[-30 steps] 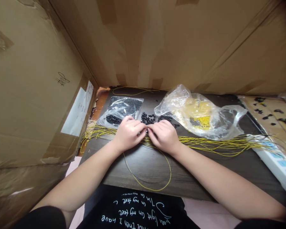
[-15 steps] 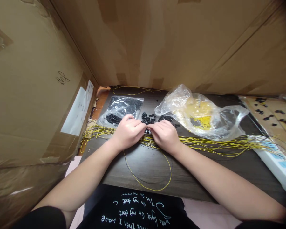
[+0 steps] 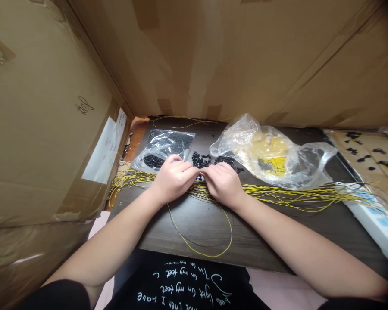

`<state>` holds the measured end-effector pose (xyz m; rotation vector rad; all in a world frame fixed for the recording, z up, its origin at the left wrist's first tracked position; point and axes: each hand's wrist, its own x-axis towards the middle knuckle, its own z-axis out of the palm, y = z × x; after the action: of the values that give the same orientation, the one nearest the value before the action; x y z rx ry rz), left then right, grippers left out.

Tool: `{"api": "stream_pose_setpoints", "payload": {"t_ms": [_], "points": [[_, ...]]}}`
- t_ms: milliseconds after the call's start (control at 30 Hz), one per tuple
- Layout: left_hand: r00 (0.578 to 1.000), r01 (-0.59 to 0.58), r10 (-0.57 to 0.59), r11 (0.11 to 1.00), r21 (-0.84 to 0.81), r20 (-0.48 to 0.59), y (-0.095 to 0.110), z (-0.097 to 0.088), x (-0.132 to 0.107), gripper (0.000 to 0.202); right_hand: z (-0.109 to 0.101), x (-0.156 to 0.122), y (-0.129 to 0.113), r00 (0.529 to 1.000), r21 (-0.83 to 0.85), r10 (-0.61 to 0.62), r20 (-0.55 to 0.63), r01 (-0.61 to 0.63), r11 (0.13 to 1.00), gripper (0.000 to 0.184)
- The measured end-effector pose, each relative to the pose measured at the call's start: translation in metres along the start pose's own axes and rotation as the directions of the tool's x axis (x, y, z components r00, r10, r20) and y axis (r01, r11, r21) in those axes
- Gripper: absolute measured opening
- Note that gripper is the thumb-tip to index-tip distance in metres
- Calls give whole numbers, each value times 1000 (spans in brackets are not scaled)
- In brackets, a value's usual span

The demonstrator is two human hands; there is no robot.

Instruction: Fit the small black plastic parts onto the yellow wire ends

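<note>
My left hand (image 3: 177,178) and my right hand (image 3: 223,181) meet over the middle of the table, both closed, thumbs and fingers pinched tip to tip. A thin yellow wire (image 3: 231,234) loops down toward the table's front edge, and its two sides run up under my hands. What sits right at the fingertips is tiny and mostly hidden. Beneath my wrists lies a long bundle of yellow and black wires (image 3: 278,196), stretching left and right. Just beyond the fingertips is a loose pile of small black parts (image 3: 200,159).
Behind my left hand lies a clear bag of black parts (image 3: 171,142); at right, a crumpled plastic bag (image 3: 297,159) holds yellow pieces. A white power strip (image 3: 368,219) lies at the right. Cardboard walls (image 3: 197,64) enclose the back and left. More black parts (image 3: 362,159) sit far right.
Hardly anything differs. The hanging wire loop has shifted very slightly; both hands keep the same pinch in the same place.
</note>
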<state>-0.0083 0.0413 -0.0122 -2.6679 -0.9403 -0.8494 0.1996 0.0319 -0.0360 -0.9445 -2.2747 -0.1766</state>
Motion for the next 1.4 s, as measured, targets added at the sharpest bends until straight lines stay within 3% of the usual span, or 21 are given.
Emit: {"api": "stream_pose_setpoints", "payload": {"t_ms": [467, 967, 1233, 1400], "points": [[989, 126, -131, 989, -80, -64, 9, -1, 2, 12, -1, 0, -1, 998, 70, 51, -38, -48, 996, 16], [998, -66, 67, 992, 103, -6, 3, -1, 2, 21, -1, -1, -3, 1000, -36, 9, 25, -8, 999, 23], [998, -25, 28, 997, 67, -50, 3, 2, 0, 21, 0, 0, -1, 1000, 9, 21, 14, -21, 1000, 22], [1000, 6, -5, 1000, 27, -24, 4, 4, -1, 17, 0, -1, -1, 1000, 11, 24, 1, -24, 1000, 20]]}}
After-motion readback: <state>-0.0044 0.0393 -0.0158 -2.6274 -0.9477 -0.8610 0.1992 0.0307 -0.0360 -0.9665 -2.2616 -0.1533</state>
